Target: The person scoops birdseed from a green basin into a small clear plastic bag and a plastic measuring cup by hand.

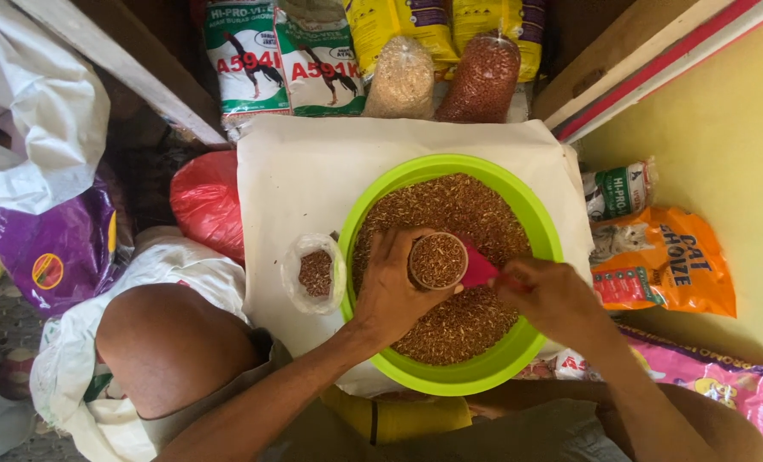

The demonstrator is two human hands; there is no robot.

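Note:
A lime-green basin full of reddish-brown grain sits on a white cloth in front of me. My right hand grips the pink handle of a small round scoop heaped with the same grain, held over the basin's middle. My left hand rests flat over the grain, its fingers against the scoop's left rim. A small clear plastic bag holding a little grain stands open just left of the basin.
Printed feed sacks and two clear bags of grain line the far side. A red bag lies left; orange and pink packets lie right. My left knee is near.

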